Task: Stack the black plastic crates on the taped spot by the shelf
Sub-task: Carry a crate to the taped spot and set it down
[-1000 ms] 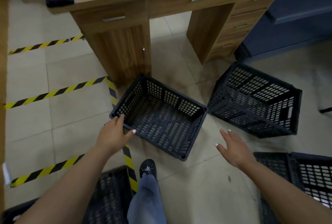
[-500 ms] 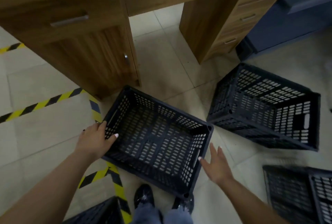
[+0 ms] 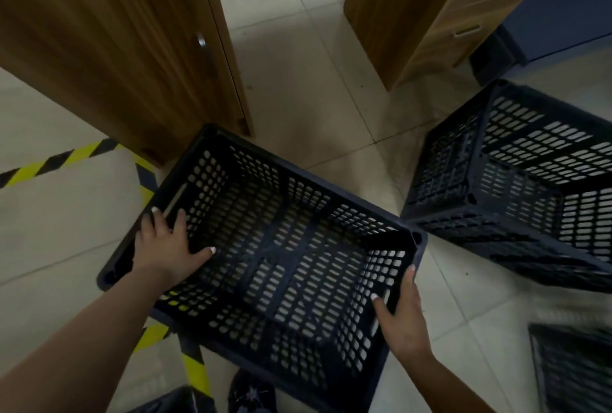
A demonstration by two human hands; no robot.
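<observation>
**Head view: both hands on the rims of a black crate beside the desk**

Head camera looks straight down on an open-topped black plastic crate (image 3: 281, 247) standing upright on the tiled floor (image 3: 298, 88), its perforated base and walls facing up. The person's left hand (image 3: 167, 243) rests over the crate's left end wall, just beside the handle slot: the thumb reaches down inside the crate and the fingers curl over the rim, so the hand grips that wall. The right hand (image 3: 402, 316) is at the opposite end wall, thumb hooked inside against the perforated wall and the fingers running up along the outside of the rim, holding that edge as well.

The crate's far corner lies close to the foot of a wooden desk cabinet (image 3: 126, 48), and its left end sits over yellow-and-black hazard tape (image 3: 66, 159) stuck to the floor; more of that tape shows under the near left corner.

A second black crate (image 3: 516, 187) lies tipped on its side to the right, near the held crate's right corner; contact cannot be judged. A third crate (image 3: 576, 369), blurred, shows at the lower right edge. Beyond it stand the desk's drawer pedestal (image 3: 440, 15) and a dark blue cabinet (image 3: 563, 5). A black shoe (image 3: 251, 394) shows at the bottom edge.
</observation>
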